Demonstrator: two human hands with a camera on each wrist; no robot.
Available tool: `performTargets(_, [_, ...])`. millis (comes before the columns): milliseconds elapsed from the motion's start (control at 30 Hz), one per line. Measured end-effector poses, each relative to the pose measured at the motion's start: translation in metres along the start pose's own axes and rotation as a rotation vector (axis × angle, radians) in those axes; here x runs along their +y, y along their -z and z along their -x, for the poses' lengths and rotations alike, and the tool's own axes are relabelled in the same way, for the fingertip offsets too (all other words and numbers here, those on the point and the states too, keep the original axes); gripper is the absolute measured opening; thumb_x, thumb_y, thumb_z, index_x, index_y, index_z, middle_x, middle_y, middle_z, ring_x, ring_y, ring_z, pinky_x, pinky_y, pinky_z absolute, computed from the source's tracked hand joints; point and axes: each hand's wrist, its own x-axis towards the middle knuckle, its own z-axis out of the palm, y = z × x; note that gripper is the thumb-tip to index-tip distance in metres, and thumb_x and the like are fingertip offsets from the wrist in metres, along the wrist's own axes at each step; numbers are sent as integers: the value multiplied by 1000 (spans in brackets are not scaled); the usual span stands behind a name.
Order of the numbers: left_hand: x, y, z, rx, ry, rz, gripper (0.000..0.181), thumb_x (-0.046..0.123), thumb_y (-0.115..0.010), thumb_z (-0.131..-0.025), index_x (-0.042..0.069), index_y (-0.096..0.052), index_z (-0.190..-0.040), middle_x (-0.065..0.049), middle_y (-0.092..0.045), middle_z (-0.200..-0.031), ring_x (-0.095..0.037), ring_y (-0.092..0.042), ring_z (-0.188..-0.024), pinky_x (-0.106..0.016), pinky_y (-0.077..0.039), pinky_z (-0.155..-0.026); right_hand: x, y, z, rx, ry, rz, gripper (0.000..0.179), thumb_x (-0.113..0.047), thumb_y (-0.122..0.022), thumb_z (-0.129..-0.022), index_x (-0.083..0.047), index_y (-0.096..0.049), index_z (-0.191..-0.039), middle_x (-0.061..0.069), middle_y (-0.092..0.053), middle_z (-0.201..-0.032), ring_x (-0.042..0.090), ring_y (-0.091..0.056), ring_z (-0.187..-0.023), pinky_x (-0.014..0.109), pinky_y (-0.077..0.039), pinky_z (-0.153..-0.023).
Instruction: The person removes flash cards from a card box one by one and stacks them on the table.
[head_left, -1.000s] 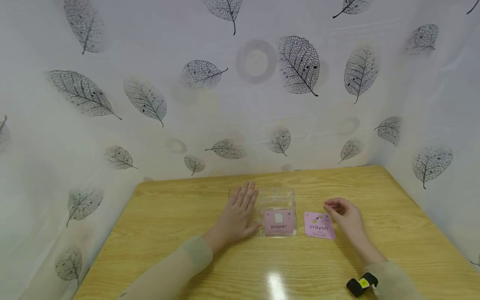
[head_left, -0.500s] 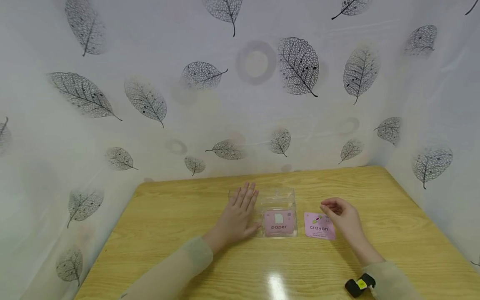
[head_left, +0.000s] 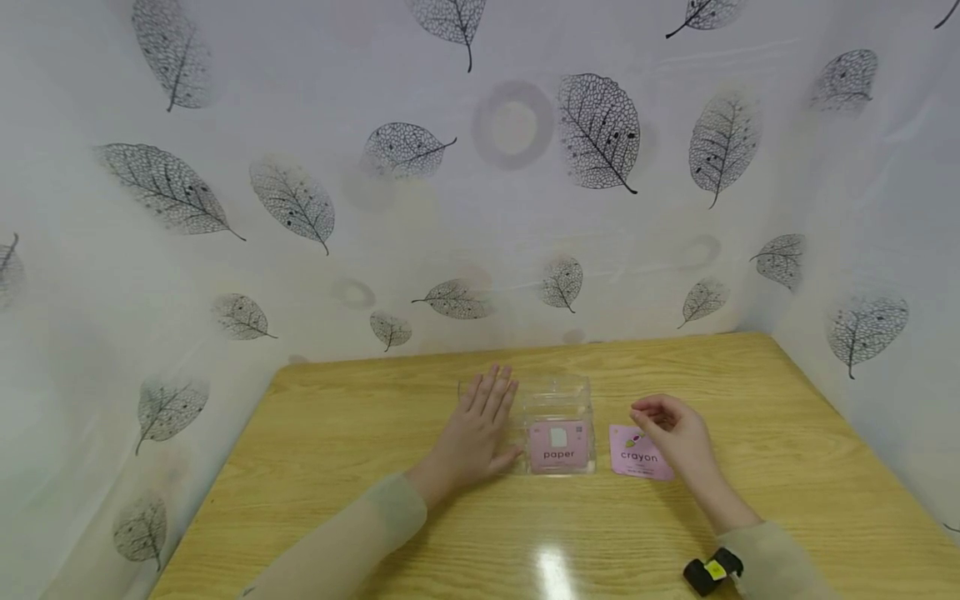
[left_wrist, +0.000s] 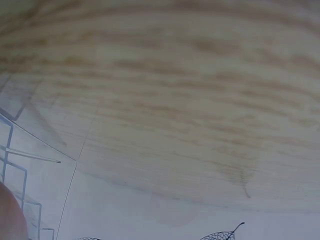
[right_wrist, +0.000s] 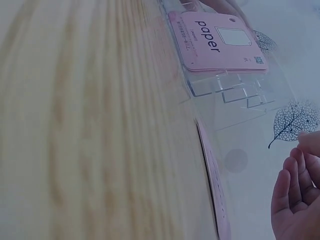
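My left hand (head_left: 472,429) lies with its fingers straight over the left part of a clear stepped plastic stand (head_left: 557,407). A pink card (head_left: 558,458) marked "paper" rests on the stand's front step, just right of that hand. On the table to the right of the stand lies a pink card (head_left: 633,460) marked "crayon", seen nearly edge-on in the right wrist view. Above its upper right corner hovers my right hand (head_left: 675,429), hiding that corner. Its fingers bend loosely with the thumb near the fingertips, and nothing shows between them in the right wrist view (right_wrist: 300,195).
A wooden table (head_left: 315,450) bears everything. White curtains (head_left: 300,108) with printed leaves hang behind it and on both sides. A black strap device (head_left: 712,571) sits on my right wrist. In the left wrist view, the stand's edges (left_wrist: 25,175) appear at far left.
My right hand has moved a little to the left, over the "crayon" card, and covers more of it. The left hand, stand and cards stay where they were.
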Motion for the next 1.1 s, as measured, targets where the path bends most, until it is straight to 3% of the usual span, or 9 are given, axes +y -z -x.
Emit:
performTargets(333, [0, 0, 0, 11, 1, 4, 103, 73, -40, -102, -2, -17, -168, -24, -15, -177, -40, -19, -165, -49, -22, -136, -6, -8, 1, -20, 15, -14, 16, -8, -76, -97, 3, -74, -108, 10, -74, -98, -7, -59, -80, 12, -54, -71])
performTargets(467, [0, 1, 0, 25, -1, -3, 103, 73, -41, -101, -3, -17, -168, -23, -21, -176, -39, -21, -165, -49, -22, -135, -9, -11, 2, -25, 44, -27, 12, -5, -76, -97, 3, -75, -106, 10, -74, -96, -7, -59, -80, 13, -55, -70])
performTargets(633, [0, 1, 0, 20, 0, 3, 103, 73, -41, -101, -2, -16, -168, -24, -19, -176, -40, -20, -165, -49, -22, -135, -13, -16, 3, -36, 76, -52, 10, 0, -74, -96, 6, -73, -104, 13, -74, -95, -6, -61, -80, 13, -56, -72])
performTargets(867, [1, 0, 1, 23, 5, 9, 103, 73, -43, -101, -2, -21, -167, -24, -19, -176, -40, -20, -165, -49, -25, -135, -16, -23, 3, -56, 54, -73, 11, -1, -74, -96, 6, -73, -105, 8, -73, -92, -6, -61, -79, 13, -56, -70])
performTargets(1100, [1, 2, 0, 11, 4, 19, 103, 72, -44, -101, -2, -21, -167, -24, -18, -176, -40, -19, -165, -49, -25, -134, -21, -28, 5, -77, 30, -91, 12, -3, -76, -96, 5, -74, -104, 13, -74, -95, -5, -60, -78, 14, -55, -69])
